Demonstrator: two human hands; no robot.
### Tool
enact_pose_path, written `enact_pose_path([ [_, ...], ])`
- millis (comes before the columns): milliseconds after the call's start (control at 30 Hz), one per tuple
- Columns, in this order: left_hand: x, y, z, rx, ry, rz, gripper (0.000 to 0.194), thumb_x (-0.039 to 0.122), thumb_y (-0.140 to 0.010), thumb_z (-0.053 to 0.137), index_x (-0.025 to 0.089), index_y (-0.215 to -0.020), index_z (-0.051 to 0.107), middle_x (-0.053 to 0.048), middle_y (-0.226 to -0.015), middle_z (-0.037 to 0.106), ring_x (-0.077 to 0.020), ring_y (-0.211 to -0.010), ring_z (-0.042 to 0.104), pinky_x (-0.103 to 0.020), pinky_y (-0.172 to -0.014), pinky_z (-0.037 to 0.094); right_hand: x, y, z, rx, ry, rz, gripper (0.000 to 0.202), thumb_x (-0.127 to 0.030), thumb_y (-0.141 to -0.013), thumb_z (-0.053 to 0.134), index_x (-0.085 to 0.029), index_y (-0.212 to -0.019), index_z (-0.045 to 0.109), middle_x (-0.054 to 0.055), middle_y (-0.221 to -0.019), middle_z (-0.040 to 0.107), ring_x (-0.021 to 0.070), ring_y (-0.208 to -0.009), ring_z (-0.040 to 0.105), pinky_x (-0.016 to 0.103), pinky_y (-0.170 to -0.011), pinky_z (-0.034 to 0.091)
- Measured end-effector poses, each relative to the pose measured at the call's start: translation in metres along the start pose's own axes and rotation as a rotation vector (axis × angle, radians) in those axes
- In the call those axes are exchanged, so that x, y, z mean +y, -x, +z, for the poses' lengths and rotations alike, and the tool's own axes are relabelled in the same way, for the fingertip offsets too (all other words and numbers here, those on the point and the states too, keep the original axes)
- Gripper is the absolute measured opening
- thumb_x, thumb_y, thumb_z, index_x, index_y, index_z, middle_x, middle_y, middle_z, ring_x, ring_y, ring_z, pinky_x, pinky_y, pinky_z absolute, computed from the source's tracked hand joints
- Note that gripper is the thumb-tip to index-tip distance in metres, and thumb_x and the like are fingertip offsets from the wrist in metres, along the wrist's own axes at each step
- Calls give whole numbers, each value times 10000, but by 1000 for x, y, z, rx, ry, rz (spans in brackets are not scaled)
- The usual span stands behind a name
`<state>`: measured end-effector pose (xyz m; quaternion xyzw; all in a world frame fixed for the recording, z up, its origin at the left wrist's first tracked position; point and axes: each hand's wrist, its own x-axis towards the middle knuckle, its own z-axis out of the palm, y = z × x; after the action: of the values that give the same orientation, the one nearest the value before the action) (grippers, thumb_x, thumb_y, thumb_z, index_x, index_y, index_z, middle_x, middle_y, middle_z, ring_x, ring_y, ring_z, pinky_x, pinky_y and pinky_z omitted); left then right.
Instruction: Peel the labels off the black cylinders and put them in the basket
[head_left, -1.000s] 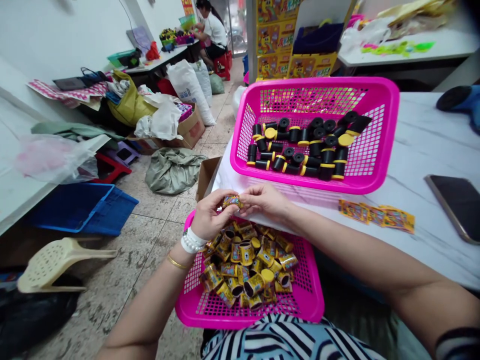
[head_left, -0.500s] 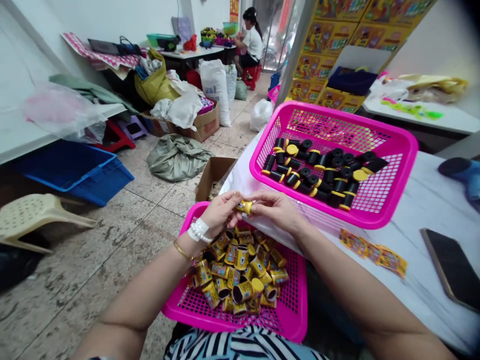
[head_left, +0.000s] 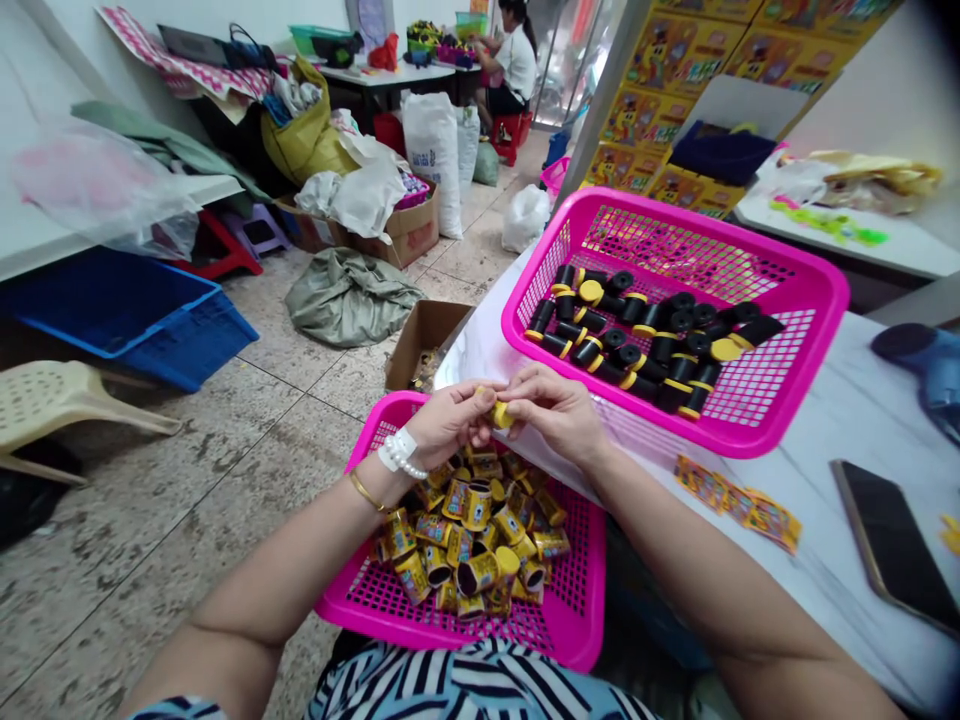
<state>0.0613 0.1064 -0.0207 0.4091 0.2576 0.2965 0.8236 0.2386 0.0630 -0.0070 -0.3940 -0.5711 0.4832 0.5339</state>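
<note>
Between my fingertips is a small yellow labelled cylinder (head_left: 501, 414). My left hand (head_left: 452, 425) pinches it from the left. From the right, the fingers of my right hand (head_left: 553, 412) are closed on it too. Part of its surface is covered by the fingers. Below my hands, a pink basket (head_left: 577, 625) bears a heap of yellow printed cylinders (head_left: 480, 570), some showing dark hollow ends. A second pink basket (head_left: 787, 430) stands on the table, with black cylinders with yellow ends (head_left: 664, 345) inside.
Printed yellow-orange labels (head_left: 739, 503), a dark phone (head_left: 892, 540) and a blue object (head_left: 926, 365) lie on the marbled white table (head_left: 825, 400). A cardboard box (head_left: 427, 330) stands beyond my left hand. On the left are a blue crate (head_left: 135, 330) and a cream stool (head_left: 67, 390). A person (head_left: 514, 70) sits far back.
The cylinder has turned in my fingers, and more of its plain yellow end shows. My right fingers have shifted on it. The whole view has moved slightly.
</note>
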Motion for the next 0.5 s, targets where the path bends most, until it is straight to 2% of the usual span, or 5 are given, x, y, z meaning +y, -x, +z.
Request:
enact_pose_path([
  [133, -1, 1, 1, 31, -7, -28, 435, 538, -732, 780, 152, -887, 655, 50, -528, 562, -19, -336, 378, -139, -334, 242, 1, 3, 4, 93, 26, -60, 149, -336, -812, 775, -197, -795, 725, 0, -884, 572, 62, -489, 593, 222, -433, 511],
  [233, -2, -1, 1, 94, -21, -31, 473, 587, -718, 767, 151, -837, 624, 68, -459, 516, -7, -290, 296, -138, -309, 175, 3, 1, 3, 44, 102, -69, 143, -313, -817, 774, -228, -930, 748, 11, -901, 590, 92, -605, 625, 230, -511, 533],
  [300, 0, -1, 1, 117, -30, -21, 496, 600, -705, 769, 147, -843, 623, 73, -438, 506, -7, -277, 273, -139, -301, 166, 4, -1, 1, 3, 154, -84, 203, -317, -792, 799, -242, -977, 764, 25, -908, 607, 130, -739, 635, 244, -590, 555],
  [367, 2, 1, 2, 95, -6, -29, 495, 597, -721, 755, 141, -861, 625, 66, -451, 525, -6, -282, 281, -135, -304, 194, 5, -3, 0, 24, 140, -127, 176, -328, -760, 830, -237, -900, 775, 23, -865, 615, 145, -788, 627, 257, -631, 567],
  [500, 7, 5, 4, 0, 53, -69, 406, 502, -742, 772, 141, -842, 615, 56, -493, 565, -7, -289, 308, -131, -302, 249, 7, -3, 0, 100, -51, -127, 165, -317, -745, 849, -214, -783, 726, -16, -766, 604, 130, -651, 653, 259, -549, 579],
])
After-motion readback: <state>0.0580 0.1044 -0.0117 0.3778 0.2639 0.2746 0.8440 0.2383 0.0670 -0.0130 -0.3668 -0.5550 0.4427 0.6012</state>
